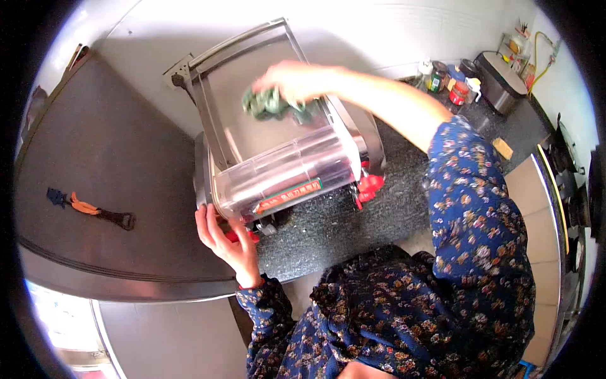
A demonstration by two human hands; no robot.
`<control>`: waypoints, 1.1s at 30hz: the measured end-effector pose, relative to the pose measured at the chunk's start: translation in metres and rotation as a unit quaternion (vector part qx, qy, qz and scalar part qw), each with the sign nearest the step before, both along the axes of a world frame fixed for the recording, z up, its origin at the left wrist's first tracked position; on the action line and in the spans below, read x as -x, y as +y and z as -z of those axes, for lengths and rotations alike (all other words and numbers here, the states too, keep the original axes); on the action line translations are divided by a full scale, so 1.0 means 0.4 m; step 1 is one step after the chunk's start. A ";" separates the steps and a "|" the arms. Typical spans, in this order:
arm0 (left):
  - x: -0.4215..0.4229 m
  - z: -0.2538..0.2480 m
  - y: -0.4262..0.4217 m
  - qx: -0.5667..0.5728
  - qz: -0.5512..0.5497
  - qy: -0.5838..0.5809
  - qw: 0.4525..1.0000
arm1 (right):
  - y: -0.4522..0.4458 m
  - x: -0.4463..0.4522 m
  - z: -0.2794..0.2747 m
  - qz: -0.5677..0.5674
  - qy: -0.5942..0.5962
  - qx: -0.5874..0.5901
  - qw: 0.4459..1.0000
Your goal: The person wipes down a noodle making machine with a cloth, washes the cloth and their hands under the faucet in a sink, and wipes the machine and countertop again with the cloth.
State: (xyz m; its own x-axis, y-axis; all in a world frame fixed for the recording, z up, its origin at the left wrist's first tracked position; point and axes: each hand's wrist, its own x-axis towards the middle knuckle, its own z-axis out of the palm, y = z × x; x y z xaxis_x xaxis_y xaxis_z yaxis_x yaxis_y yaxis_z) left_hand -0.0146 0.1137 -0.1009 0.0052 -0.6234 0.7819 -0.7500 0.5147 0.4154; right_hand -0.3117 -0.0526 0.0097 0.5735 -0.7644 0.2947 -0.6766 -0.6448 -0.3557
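A metal noodle machine (284, 170) with a clear cover, a labelled front and red knobs stands on the dark speckled counter. Its sloping metal feed tray (227, 85) rises toward the wall. My right hand (293, 82) is closed around a bunched green cloth (268, 104), which lies against the tray's surface. Down at the machine's front left corner, my left hand (230, 243) grips the edge, fingers along the side and thumb near a red knob (243, 237).
To the left, a bottle opener (117, 218) hangs on or lies upon a large dark grey surface (113, 151). Several jars (459, 93) and a metal bin (502, 82) stand at the back right. A yellow sponge (502, 148) lies on the counter (404, 208) near the stove.
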 end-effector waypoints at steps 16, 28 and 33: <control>0.040 0.052 -0.025 -0.041 0.034 0.261 0.964 | 0.883 0.407 0.734 0.160 -0.929 -0.162 0.292; 0.621 0.044 0.134 0.298 0.287 -0.051 0.909 | 1.077 0.579 0.811 0.044 -0.984 -0.005 0.175; 0.970 0.182 0.208 0.098 0.634 -0.070 0.764 | 1.269 0.501 0.796 0.310 -0.943 0.110 0.053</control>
